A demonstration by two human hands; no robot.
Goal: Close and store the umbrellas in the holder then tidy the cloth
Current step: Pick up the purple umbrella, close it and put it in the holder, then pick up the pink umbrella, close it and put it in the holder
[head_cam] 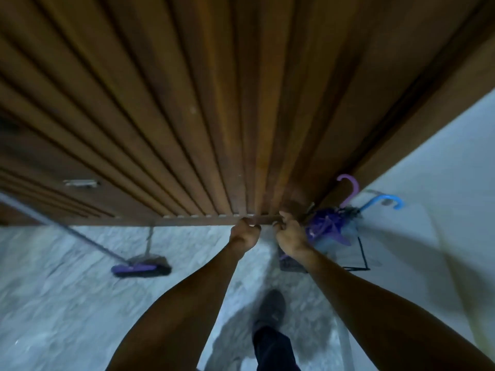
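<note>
Two closed umbrellas stand in a black wire holder [362,253] by the white wall at the right, next to the door. One is the purple umbrella [328,223] with a pink-purple hook handle. The other is the blue-handled umbrella [385,200]. My left hand [245,234] and my right hand [290,232] reach down to the door's lower edge, just left of the holder. The fingers of both hands are curled on what looks like a thin brown cloth [265,219] stretched between them. A dark patch [292,263] under my right wrist is too blurred to identify.
A slatted wooden door [214,116] fills the upper view. A broom with a purple head [140,267] leans at the left on the grey marbled floor. My dark shoe [270,309] stands below my hands. The white wall [442,170] closes off the right.
</note>
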